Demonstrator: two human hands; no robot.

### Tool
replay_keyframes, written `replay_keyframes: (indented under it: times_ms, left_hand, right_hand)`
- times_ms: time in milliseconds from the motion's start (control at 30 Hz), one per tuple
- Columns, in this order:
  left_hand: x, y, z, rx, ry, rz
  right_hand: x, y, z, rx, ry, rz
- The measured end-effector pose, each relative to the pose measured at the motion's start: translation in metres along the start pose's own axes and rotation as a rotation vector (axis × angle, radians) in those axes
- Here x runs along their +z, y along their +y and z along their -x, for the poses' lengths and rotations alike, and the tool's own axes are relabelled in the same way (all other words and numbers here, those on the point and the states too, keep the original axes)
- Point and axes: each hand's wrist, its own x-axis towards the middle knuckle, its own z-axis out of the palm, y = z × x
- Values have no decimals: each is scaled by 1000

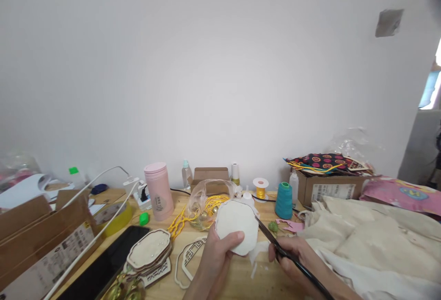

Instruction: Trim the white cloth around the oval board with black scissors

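Note:
My left hand (215,256) is closed on a white scalloped panel (237,226), holding it upright above the wooden table (241,277). My right hand (292,258) grips dark scissors (275,242), whose blades reach the panel's right edge. White trimmed scraps (257,254) lie on the table just under the panel. A stack of similar framed panels (149,251) and a loose wooden lattice frame (188,261) lie to the left of my left hand.
A pink tumbler (159,190), a teal thread cone (284,200), a yellow thread spool (261,189) and a bag of yellow cords (206,203) stand behind. Cardboard boxes (41,240) and a black phone (103,263) sit at left; cream fabric (372,235) and a box of fabric (327,185) at right.

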Motion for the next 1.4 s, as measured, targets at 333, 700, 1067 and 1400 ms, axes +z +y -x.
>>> replay_keyframes:
  times_ms: [333, 700, 1067, 1400]
  left_hand:
    - [3, 3, 3, 0, -8, -8]
    - [1, 1, 3, 6, 0, -5]
    - [1, 2, 3, 7, -57, -16]
    - [1, 2, 2, 16, -4, 18]
  right_hand:
    - [3, -19, 1, 17, 75, 6]
    - [-1, -5, 0, -34, 85, 121]
    - [-10, -1, 2, -28, 108, 339]
    - [6, -1, -1, 9, 107, 18]
